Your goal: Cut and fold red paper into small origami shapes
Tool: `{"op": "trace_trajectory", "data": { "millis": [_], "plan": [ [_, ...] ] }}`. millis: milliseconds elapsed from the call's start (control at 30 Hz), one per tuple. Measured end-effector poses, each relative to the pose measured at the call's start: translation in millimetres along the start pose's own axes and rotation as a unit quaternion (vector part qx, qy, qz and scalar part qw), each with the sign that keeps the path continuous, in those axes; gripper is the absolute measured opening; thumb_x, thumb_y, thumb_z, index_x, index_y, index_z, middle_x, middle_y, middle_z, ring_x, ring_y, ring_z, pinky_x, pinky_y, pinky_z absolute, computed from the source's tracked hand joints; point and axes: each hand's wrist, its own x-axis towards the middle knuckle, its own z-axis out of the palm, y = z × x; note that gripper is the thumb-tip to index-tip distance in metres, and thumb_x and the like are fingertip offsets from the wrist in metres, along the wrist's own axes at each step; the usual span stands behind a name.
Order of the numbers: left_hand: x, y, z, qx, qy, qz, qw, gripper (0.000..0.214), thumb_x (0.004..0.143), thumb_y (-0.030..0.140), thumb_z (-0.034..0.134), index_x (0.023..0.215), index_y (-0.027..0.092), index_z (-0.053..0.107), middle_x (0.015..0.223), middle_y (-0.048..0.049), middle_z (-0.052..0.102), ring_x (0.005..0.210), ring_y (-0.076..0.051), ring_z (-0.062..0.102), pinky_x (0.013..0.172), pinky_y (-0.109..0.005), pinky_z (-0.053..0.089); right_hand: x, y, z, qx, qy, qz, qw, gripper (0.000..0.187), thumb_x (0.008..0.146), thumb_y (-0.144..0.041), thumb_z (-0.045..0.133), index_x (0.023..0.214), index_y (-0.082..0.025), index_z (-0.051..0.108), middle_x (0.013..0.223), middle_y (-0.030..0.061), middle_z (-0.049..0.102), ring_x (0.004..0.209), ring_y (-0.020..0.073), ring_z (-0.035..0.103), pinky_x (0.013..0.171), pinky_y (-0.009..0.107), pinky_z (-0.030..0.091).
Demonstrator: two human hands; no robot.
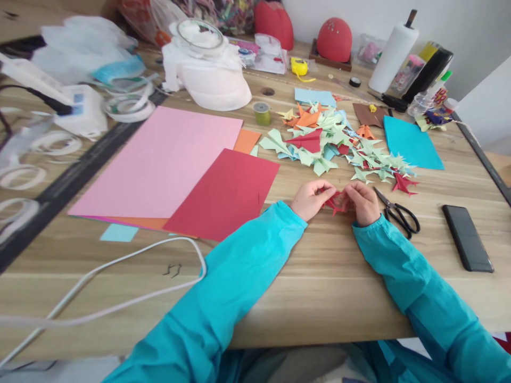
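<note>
A small red folded-paper piece [335,204] is pinched between my two hands above the wooden table. My left hand [312,199] grips its left side with thumb and forefinger. Closed fingers of my right hand [362,202] meet its right side, covering part of it. Just beyond lies a heap of folded paper pieces [319,133], mostly pale green with some red, orange and blue. One red folded piece [403,183] rests at the heap's near right end. Black-handled scissors [399,213] lie right beside my right hand.
Pink [167,154] and red paper sheets [227,197] are stacked at left. A white cable [131,260] loops across the front left. A phone [467,238] lies at right, near blue paper [413,142]. A thread spool [262,113] and white cap [211,80] stand behind.
</note>
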Motion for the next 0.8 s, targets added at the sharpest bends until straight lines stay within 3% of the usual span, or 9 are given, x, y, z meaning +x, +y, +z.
{"op": "trace_trajectory", "data": {
  "millis": [100, 267, 500, 667, 800],
  "plan": [
    [0.4, -0.8, -1.1, -0.039, -0.003, -0.012, 0.999, 0.023, 0.078, 0.034, 0.056, 0.08, 0.013, 0.065, 0.07, -0.0054, 0.069, 0.061, -0.013, 0.063, 0.05, -0.02, 0.044, 1.4, 1.7, -1.3, 0.008, 0.007, -0.005, 1.0, 0.034, 0.068, -0.051, 0.064, 0.063, -0.02, 0.051, 0.05, -0.004, 0.054, 0.037, 0.0093, 0.048, 0.036, 0.022, 0.038],
    [3.7, -8.3, -1.7, -0.074, 0.032, 0.0, 0.997, 0.026, 0.076, 0.033, 0.059, 0.092, 0.013, 0.066, 0.09, -0.0087, 0.069, 0.079, -0.017, 0.064, 0.065, -0.026, 0.051, 0.7, 4.0, -2.1, 0.025, -0.003, -0.019, 0.999, 0.032, 0.074, -0.051, 0.059, 0.072, -0.02, 0.053, 0.058, -0.0024, 0.06, 0.039, 0.0094, 0.051, 0.037, 0.022, 0.039],
    [5.0, -7.9, 2.0, -0.176, 0.06, -0.012, 0.982, 0.046, 0.075, 0.018, 0.055, 0.121, 0.015, 0.05, 0.123, -0.0116, 0.055, 0.094, -0.02, 0.062, 0.075, -0.035, 0.054, -2.2, 1.3, -0.6, -0.013, 0.005, -0.045, 0.999, 0.03, 0.07, -0.045, 0.066, 0.081, -0.021, 0.052, 0.053, -0.0045, 0.056, 0.043, 0.0091, 0.051, 0.04, 0.02, 0.04],
    [4.7, -4.9, 3.3, -0.164, 0.054, -0.023, 0.985, 0.054, 0.073, 0.013, 0.052, 0.127, 0.016, 0.045, 0.125, -0.0106, 0.054, 0.099, -0.021, 0.06, 0.079, -0.034, 0.053, -2.9, 1.0, 3.1, -0.017, -0.001, -0.092, 0.996, 0.033, 0.066, -0.043, 0.07, 0.084, -0.022, 0.051, 0.073, -0.0021, 0.059, 0.05, 0.0088, 0.054, 0.039, 0.021, 0.041],
    [4.2, -5.2, 2.1, -0.118, 0.018, 0.001, 0.993, 0.056, 0.073, 0.012, 0.054, 0.128, 0.016, 0.045, 0.126, -0.0087, 0.054, 0.111, -0.021, 0.054, 0.09, -0.032, 0.047, -1.6, 4.9, 3.7, -0.039, -0.019, -0.094, 0.995, 0.029, 0.067, -0.041, 0.07, 0.081, -0.021, 0.054, 0.065, -0.0022, 0.058, 0.049, 0.0102, 0.053, 0.04, 0.022, 0.039]
  ]
}}
